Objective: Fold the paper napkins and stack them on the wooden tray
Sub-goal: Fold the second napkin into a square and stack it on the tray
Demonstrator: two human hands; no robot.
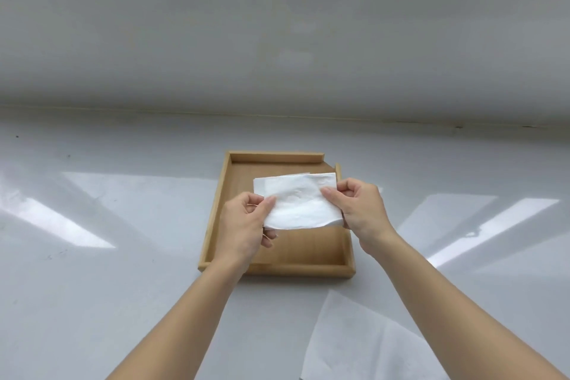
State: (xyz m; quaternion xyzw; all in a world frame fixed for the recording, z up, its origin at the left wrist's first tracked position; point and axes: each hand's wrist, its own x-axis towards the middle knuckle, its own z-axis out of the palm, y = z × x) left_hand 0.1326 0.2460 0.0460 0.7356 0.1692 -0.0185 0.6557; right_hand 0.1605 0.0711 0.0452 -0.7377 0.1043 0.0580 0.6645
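I hold a folded napkin over the tray with both hands. My left hand pinches the napkin's near left corner, thumb on top and fingers curled beneath. My right hand pinches its right edge, thumb pressed on the upper face and the other fingers tucked behind. The napkin is stretched between the two grips, a flat white rectangle with its near edge sagging a little. I cannot tell whether its far edge touches the tray floor or hangs just above it; a thin white strip shows just behind that far edge, but I cannot tell what it is.

The tray sits on the white counter, its long side running away from me, with a gap in the rim at the far right corner. More napkins lie flat and unfolded on the counter near my right forearm, well this side of the tray.
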